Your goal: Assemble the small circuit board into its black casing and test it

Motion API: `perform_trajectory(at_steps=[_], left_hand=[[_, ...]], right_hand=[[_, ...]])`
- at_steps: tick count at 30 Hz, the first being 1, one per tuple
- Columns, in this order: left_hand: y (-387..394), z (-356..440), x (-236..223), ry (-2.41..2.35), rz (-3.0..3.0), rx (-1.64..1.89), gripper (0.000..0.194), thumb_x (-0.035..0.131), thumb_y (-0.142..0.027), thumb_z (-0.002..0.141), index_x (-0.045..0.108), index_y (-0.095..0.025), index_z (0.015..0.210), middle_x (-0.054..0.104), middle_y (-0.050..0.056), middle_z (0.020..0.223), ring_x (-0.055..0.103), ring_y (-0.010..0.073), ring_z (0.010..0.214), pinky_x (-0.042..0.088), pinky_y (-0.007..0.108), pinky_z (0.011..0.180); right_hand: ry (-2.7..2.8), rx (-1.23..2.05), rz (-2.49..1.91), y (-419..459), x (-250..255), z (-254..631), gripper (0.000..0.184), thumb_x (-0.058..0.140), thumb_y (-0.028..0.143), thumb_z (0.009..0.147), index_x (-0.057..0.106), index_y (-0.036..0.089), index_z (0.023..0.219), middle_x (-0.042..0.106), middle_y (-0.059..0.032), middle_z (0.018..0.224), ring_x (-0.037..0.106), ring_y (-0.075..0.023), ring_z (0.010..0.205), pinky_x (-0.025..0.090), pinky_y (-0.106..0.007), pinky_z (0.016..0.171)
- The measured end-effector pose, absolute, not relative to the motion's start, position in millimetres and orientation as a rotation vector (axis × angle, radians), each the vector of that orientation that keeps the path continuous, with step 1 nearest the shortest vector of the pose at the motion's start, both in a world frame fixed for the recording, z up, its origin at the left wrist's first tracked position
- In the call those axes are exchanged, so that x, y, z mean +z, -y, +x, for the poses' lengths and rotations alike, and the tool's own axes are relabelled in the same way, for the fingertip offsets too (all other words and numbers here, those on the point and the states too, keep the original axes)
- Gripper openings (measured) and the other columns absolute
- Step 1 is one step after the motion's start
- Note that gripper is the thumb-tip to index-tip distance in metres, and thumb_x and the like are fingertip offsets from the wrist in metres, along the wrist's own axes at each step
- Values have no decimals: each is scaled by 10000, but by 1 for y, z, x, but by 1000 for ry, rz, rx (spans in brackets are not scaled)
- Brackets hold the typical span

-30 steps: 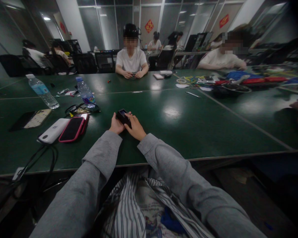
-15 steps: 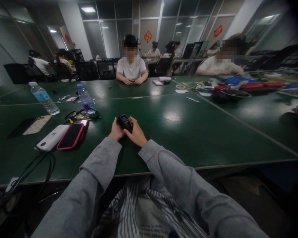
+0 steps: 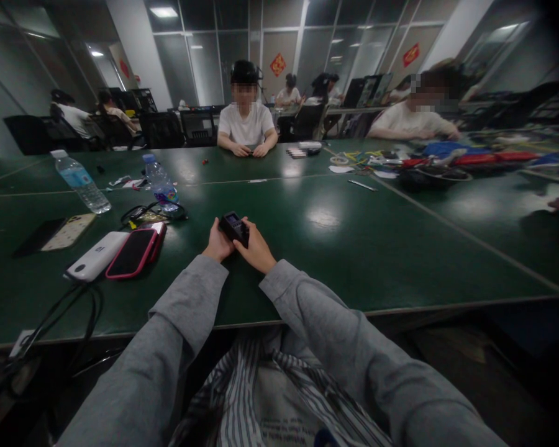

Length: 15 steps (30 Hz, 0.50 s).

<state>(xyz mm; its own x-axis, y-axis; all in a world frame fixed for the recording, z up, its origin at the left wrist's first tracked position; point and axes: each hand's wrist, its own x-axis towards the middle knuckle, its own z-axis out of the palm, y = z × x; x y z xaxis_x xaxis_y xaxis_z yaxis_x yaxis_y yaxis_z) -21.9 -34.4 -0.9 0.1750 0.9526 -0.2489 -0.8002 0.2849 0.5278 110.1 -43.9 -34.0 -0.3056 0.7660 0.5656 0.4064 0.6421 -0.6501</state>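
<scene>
Between 2 hands (image 3: 257,248), black device (image 3: 234,227).

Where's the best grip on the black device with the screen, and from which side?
Probably the opposite sides of the black device, with the left hand coming from the left and the right hand from the right. It is small and boxy, its screen turned upward, so gripping the sides should leave that face mostly clear.

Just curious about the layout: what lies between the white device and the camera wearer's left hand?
In the head view, a pink-rimmed phone and, nearer the left hand, a red item.
</scene>
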Motion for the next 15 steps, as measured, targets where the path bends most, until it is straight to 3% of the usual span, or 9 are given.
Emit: perform_trajectory(at_steps=[15], left_hand=[[34, -23, -3, -577, 293, 1252, 762, 247, -591, 972, 442, -46, 1467, 666, 232, 1267, 633, 342, 1200, 439, 518, 1090]], right_hand=[[1958, 479, -929, 43, -35, 110, 645, 640, 237, 862, 364, 152, 1438, 517, -201, 1397, 507, -309, 1335, 419, -526, 1129]])
